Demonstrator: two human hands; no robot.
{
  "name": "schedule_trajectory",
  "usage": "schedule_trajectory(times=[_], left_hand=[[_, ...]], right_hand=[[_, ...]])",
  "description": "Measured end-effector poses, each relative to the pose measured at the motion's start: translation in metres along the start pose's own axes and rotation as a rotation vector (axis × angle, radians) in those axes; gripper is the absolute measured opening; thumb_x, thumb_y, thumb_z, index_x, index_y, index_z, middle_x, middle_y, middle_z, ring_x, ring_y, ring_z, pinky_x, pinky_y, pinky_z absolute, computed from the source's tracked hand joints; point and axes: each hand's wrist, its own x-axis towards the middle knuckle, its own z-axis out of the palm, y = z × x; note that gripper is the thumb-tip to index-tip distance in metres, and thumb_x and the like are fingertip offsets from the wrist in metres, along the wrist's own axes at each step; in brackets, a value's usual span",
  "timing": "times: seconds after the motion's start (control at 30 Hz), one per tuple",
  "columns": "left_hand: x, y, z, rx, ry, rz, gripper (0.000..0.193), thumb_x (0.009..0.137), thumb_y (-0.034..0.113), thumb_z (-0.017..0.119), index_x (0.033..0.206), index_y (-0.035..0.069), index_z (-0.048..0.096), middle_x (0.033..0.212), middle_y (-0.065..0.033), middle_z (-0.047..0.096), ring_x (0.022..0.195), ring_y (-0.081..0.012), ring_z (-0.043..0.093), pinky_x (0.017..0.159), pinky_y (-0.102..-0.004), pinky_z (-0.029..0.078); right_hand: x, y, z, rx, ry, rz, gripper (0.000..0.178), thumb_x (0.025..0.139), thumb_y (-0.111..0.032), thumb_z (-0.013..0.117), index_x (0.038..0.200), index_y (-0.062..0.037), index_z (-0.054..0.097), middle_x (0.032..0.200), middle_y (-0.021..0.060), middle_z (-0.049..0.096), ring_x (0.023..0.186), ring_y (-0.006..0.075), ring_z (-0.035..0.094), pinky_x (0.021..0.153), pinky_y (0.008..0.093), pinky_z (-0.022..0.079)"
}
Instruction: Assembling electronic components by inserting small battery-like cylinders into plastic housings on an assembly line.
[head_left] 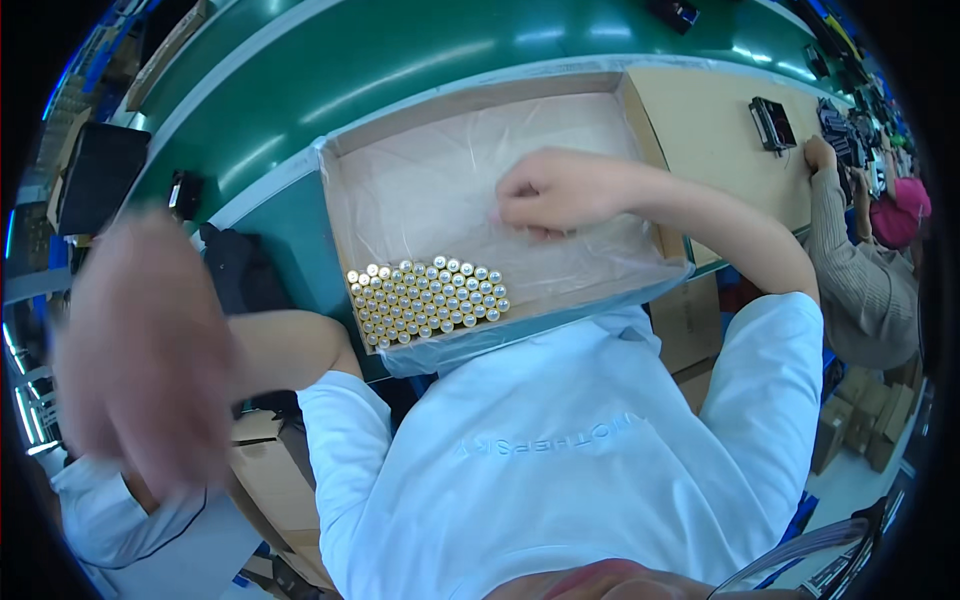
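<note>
A shallow cardboard box (332, 200) lined with clear plastic lies in front of me. In its near left corner, several gold-sided cylindrical batteries (425, 298) stand packed upright, their silvery ends facing up. Over the bare liner, right of the batteries, is my right hand (560, 195), its fingers curled together; whatever they may hold is too small to make out. My left hand (150, 350) is raised close to the camera, left of the box, and smeared by motion, so its fingers cannot be read.
The box rests at the edge of a green conveyor or bench (400, 90). A flat cardboard surface (700, 130) adjoins on the right, with a small black device (772, 126) on it. A co-worker's sleeve (850, 260) is at far right. A black bag (240, 265) lies left.
</note>
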Motion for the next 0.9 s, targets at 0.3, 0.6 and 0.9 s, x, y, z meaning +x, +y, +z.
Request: schedule_trajectory(times=[0.3, 0.6, 0.9], left_hand=[[-0.04, 0.08, 0.067, -0.438, -0.013, 0.365, 0.024, 0.084, 0.005, 0.06, 0.06, 0.007, 0.056, 0.057, -0.0109, 0.053, 0.045, -0.0183, 0.042, 0.036, -0.0299, 0.033], [-0.033, 0.089, 0.078, -0.592, 0.111, 0.065, 0.033, 0.081, -0.004, 0.056, 0.052, 0.01, 0.049, 0.051, -0.0038, 0.043, 0.045, -0.0128, 0.03, 0.038, -0.0261, 0.027], [-0.018, 0.044, 0.075, -1.005, -0.164, 0.243, 0.031, 0.077, -0.006, 0.056, 0.052, 0.01, 0.048, 0.051, -0.0027, 0.042, 0.045, -0.0117, 0.029, 0.038, -0.0251, 0.025]], right_hand=[[-0.006, 0.024, 0.041, 0.081, -0.152, 0.048, 0.02, 0.095, -0.019, 0.061, 0.104, -0.0026, 0.066, 0.071, 0.0058, 0.067, 0.056, 0.0117, 0.061, 0.056, 0.0244, 0.049], [-0.001, 0.04, 0.042, 0.483, -0.182, 0.116, 0.029, 0.093, -0.018, 0.064, 0.117, -0.0014, 0.063, 0.077, 0.0079, 0.069, 0.062, 0.012, 0.065, 0.059, 0.0224, 0.052], [-0.003, 0.025, 0.045, 0.106, -0.06, -0.057, 0.034, 0.087, -0.021, 0.067, 0.113, 0.0021, 0.066, 0.085, 0.0108, 0.072, 0.064, 0.0159, 0.066, 0.061, 0.0242, 0.051]])
